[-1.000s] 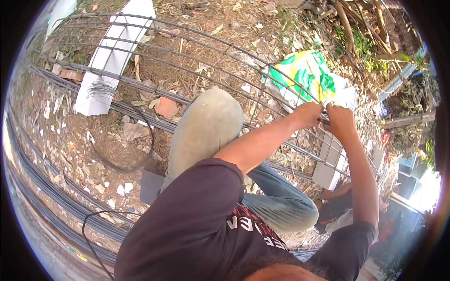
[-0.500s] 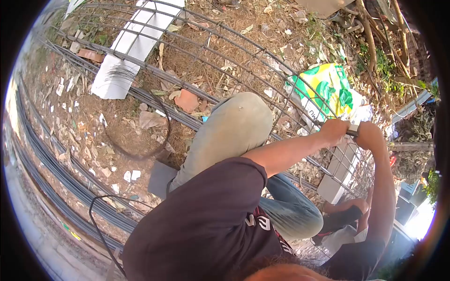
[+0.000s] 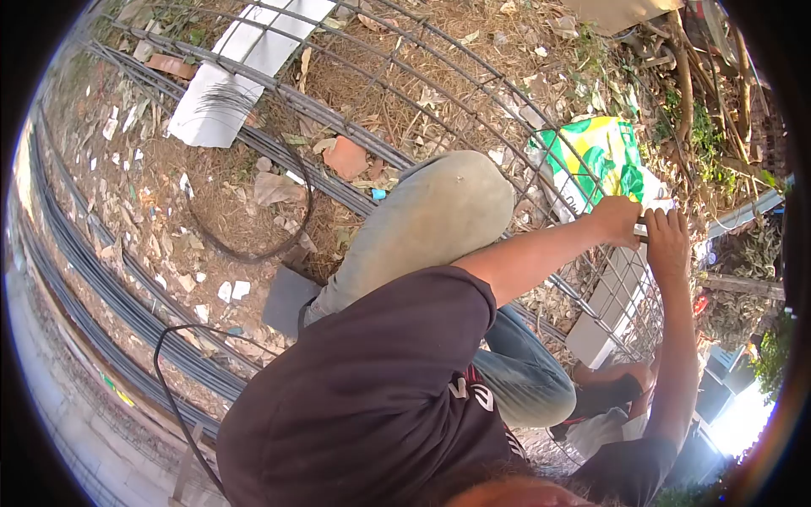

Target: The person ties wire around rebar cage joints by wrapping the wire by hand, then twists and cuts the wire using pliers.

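Note:
My left hand [image 3: 616, 221] is closed at the upper edge of a long rebar cage [image 3: 473, 128], right of centre. Close beside it, my right hand [image 3: 668, 243] is also closed, its fingers curled over. A short dark piece [image 3: 643, 228] shows between the two hands; whether it is a tool or part of the cage I cannot tell. The cage runs from the upper left down to the right, past my bent knee [image 3: 439, 198]. Just behind my hands lies a green, yellow and white sack [image 3: 598, 156].
White boards [image 3: 215, 108] and a pale block [image 3: 601, 313] lie under the cage. Bundled bars [image 3: 127, 317] run along the left, near a loop of thin wire [image 3: 253, 256]. A co-worker's arm and leg [image 3: 612, 393] show at the lower right. Branches [image 3: 683, 76] stand at the upper right.
Both hands have shifted right and slightly down in view since the first frame. Compared with half a second ago, they are slightly higher, and the right hand's fingers now curl over beside the left hand.

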Demonstrator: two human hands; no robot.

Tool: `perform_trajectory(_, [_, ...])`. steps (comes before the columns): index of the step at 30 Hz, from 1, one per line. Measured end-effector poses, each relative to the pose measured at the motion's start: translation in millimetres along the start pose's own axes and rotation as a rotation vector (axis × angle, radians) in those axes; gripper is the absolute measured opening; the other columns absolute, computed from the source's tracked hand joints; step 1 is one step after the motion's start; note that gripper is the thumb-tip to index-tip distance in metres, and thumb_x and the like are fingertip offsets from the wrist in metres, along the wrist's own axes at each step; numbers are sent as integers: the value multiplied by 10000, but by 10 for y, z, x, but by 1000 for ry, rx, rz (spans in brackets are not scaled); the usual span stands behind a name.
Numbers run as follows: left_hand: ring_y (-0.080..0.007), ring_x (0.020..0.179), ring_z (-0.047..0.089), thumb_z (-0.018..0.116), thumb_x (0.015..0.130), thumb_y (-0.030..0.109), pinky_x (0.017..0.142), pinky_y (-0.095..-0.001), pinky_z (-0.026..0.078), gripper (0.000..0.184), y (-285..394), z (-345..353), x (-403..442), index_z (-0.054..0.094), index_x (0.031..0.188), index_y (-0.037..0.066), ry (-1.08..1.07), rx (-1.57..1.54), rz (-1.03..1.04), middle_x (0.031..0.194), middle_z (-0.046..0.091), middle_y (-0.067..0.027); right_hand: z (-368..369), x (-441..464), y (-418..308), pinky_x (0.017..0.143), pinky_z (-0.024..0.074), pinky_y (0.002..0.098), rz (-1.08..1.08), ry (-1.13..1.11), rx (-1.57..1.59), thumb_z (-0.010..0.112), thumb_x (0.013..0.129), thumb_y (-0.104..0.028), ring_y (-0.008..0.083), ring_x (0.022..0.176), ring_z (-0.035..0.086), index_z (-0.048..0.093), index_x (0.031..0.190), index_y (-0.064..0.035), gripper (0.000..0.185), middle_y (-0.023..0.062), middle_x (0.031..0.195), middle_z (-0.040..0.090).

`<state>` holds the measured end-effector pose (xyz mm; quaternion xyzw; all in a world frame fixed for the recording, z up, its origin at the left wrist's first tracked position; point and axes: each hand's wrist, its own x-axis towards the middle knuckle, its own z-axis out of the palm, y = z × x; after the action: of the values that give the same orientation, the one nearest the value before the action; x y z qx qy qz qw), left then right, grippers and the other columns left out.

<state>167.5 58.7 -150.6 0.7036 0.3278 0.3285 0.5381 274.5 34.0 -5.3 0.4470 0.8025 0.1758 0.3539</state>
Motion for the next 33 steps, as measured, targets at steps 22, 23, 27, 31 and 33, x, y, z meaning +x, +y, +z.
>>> perform_trajectory(22, [-321, 983, 729, 935, 563, 276, 887, -482, 547, 521, -70, 185, 143, 767, 1011, 70, -203, 328, 33, 939, 754, -124, 118, -244, -150, 1094, 407, 484, 184, -6, 164, 648, 864, -84, 291, 1132, 589, 666, 1064, -45, 205, 120, 1030, 627])
perform_trajectory(23, [-323, 1047, 713, 945, 556, 299, 953, -521, 521, 555, -60, 106, 154, 762, 1026, 67, -222, 430, 47, 947, 750, -129, 68, -186, -153, 1072, 435, 489, 180, -29, 148, 652, 861, -79, 299, 1117, 611, 685, 1037, -43, 182, 127, 1016, 644])
perform_trajectory(27, [-303, 1276, 581, 993, 513, 347, 1161, -554, 354, 941, 246, 179, -112, 597, 1305, 29, -84, 650, 85, 1216, 684, -170, 14, -57, -19, 863, 578, 489, 210, -347, 326, 698, 838, -101, 329, 914, 725, 742, 920, -11, 129, 145, 896, 734])
perform_trajectory(31, [-327, 1338, 521, 949, 575, 239, 1204, -549, 286, 917, 56, 423, -317, 525, 1353, 4, 59, 403, 146, 1275, 638, -190, 179, 82, 177, 642, 628, 386, 292, -793, 740, 904, 755, -299, 250, 679, 766, 790, 915, -28, 335, 134, 751, 767])
perform_trajectory(33, [-348, 1331, 521, 911, 620, 179, 1193, -558, 288, 865, -228, 475, -309, 503, 1360, -3, 47, 290, 176, 1259, 634, -194, 188, 9, 105, 711, 625, 402, 270, -717, 664, 939, 694, -347, 257, 758, 766, 786, 945, -23, 438, 130, 811, 771])
